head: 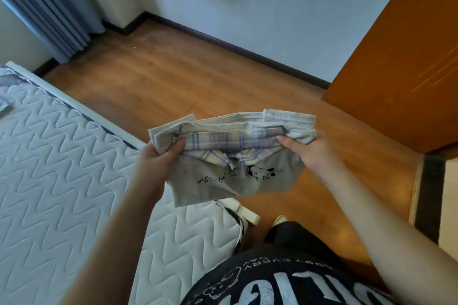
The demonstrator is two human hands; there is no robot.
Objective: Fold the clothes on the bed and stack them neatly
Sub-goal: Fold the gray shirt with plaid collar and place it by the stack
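Both hands, left [158,156] and right [307,148], grip a stack of folded clothes [233,156] by its ends.

L grip [158,156] & R grip [306,147] pinching, arms extended fwd

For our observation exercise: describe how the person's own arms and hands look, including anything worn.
Both forearms are bare, no sleeves showing. The left hand and right hand show no gloves, rings or watch. A black top with white lettering covers the torso.
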